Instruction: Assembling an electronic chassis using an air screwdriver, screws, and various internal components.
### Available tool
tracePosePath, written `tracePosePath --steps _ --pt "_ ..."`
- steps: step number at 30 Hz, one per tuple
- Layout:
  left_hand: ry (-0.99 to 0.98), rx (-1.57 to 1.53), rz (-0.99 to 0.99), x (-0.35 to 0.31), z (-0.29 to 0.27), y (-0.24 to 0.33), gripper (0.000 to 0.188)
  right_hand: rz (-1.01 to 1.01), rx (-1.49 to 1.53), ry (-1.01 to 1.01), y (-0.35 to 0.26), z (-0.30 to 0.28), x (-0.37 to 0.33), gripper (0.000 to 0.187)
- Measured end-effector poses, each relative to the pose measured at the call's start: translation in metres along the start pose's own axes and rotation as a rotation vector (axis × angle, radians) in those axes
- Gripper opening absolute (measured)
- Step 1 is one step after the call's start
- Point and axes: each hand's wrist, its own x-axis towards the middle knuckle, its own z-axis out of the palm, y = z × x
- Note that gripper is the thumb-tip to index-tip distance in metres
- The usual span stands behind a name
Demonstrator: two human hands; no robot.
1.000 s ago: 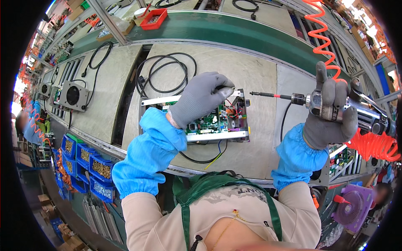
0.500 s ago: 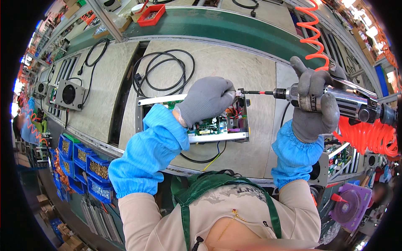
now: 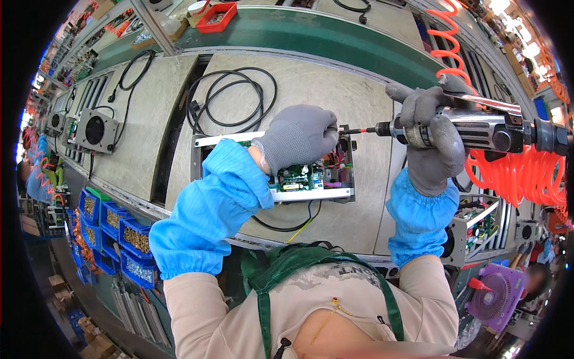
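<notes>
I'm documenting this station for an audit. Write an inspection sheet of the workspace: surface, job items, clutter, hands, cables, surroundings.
Surface: pale worktop.
Job items: open chassis with green circuit boards; metal driver, its bit at the chassis's right end.
Clutter: blue bins of small hardware, left; red tray behind.
Hands: left hand over chassis, fingers curled; right hand grips driver.
Cables: black cable coiled behind chassis; orange-red coiled hose at right.
Surroundings: purple fan at lower right.

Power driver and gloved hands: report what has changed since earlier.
The right hand has carried the power driver leftward; its bit, clear of the open chassis at first, is now at the chassis's right end. The left hand has shifted slightly rightward. The right hand's grip on the driver, the chassis and the coiled black cable stay about the same.
</notes>
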Motion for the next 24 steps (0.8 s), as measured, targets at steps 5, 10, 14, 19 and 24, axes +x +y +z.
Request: tracePosePath --steps 5,10,14,19,24 --pt "0.160 0.086 0.188 0.008 0.011 -0.009 0.034 0.043 0.008 0.011 0.000 0.004 0.001 0.057" --pt "-0.080 -0.169 0.259 0.023 0.016 -0.017 0.040 0.064 0.054 0.000 -0.001 0.009 0.002 0.055" --pt "-0.029 -0.126 0.269 0.024 0.017 -0.015 0.038 0.069 0.037 0.012 -0.001 0.006 0.003 0.055" --pt "0.055 -0.128 0.304 0.023 0.026 -0.019 0.034 0.105 -0.126 -0.002 -0.002 0.014 0.005 0.056" --pt "0.074 -0.013 0.272 0.021 0.027 -0.012 0.026 0.227 -0.225 -0.063 0.002 0.026 0.028 0.054"
